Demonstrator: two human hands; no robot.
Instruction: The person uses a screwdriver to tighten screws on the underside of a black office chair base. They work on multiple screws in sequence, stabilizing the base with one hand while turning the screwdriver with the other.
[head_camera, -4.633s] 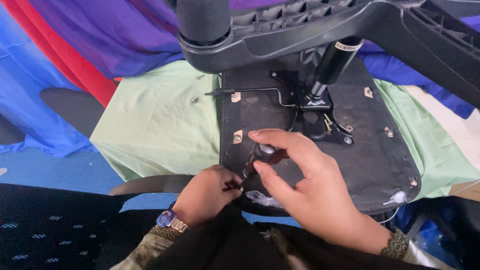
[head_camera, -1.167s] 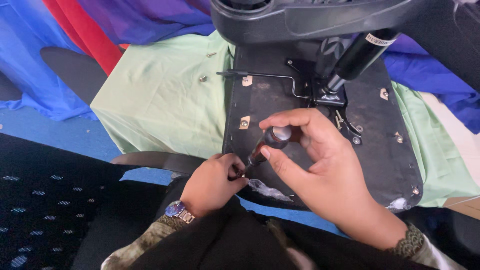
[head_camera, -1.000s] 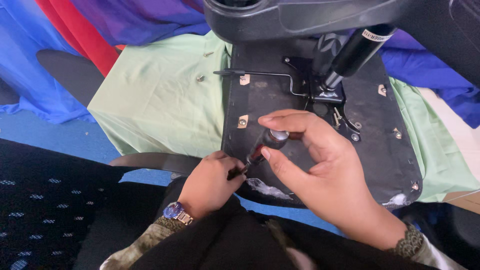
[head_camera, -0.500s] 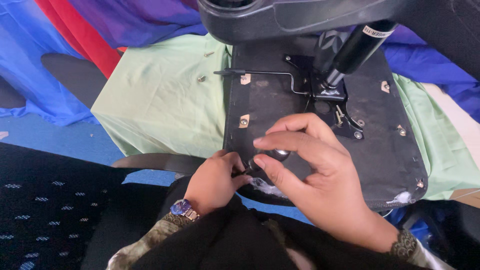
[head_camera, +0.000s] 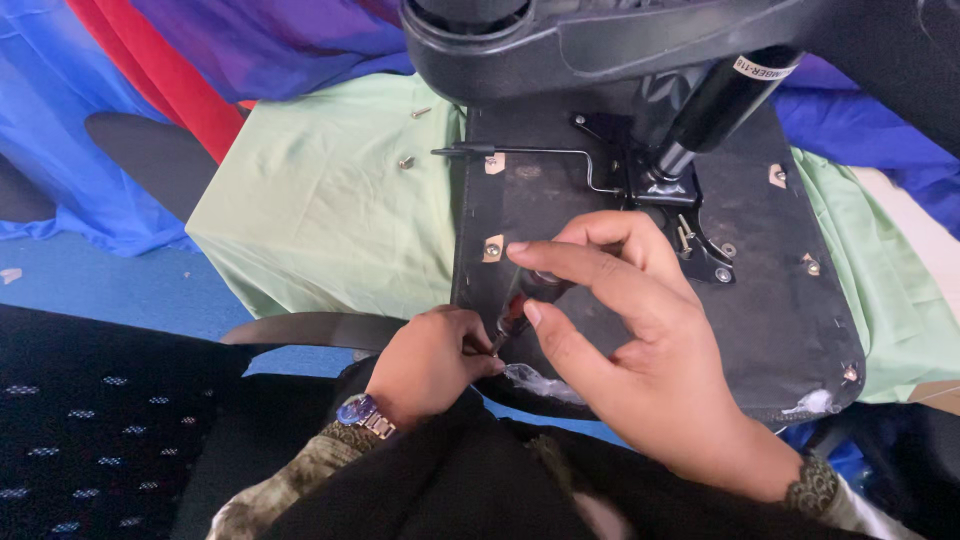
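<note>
Gripping a red-and-black screwdriver (head_camera: 515, 310), right hand (head_camera: 620, 340) over the black seat underside (head_camera: 780, 300).

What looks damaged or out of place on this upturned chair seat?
The black seat underside is torn at its near edge and right corner, with pale padding showing. Two loose screws lie on the green cloth.
</note>
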